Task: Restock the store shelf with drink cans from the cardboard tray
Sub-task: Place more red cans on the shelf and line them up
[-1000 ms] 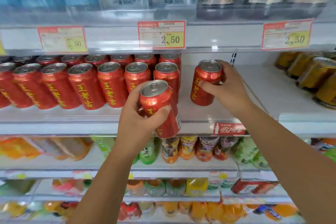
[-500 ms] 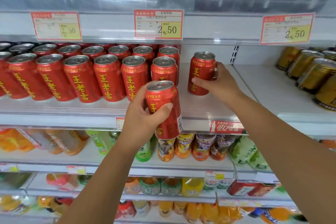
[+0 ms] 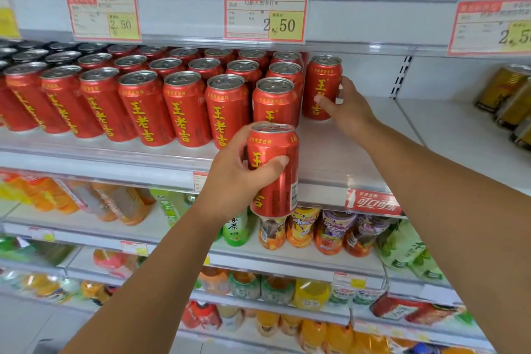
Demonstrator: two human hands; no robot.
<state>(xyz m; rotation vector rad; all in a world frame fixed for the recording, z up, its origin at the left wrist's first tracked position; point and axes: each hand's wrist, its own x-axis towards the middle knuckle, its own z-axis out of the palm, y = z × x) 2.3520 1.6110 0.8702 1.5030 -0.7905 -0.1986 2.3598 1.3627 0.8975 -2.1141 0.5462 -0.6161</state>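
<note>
L hand (image 3: 235, 178) is wrapped round a red metal drink can w/ yellow letters (image 3: 275, 181), held up just in front of the white store shelf (image 3: 330, 158), & R hand (image 3: 347, 112) grips another red can (image 3: 321, 86) standing on that shelf, right beside the rows of red cans (image 3: 184, 106).

Both bare arms reach up from the bottom of the frame, each hand gripping a can.

The left hand (image 3: 235, 178) sits at centre frame, its thumb across the front of the lower can (image 3: 280, 195) and its fingers curled round the can's left side, the forearm rising from the lower left. The right hand (image 3: 349, 110) is higher, right of centre, with its thumb on the upper can (image 3: 321, 80) and its fingers wrapped round the right side, the arm stretched from the lower right edge.
</note>
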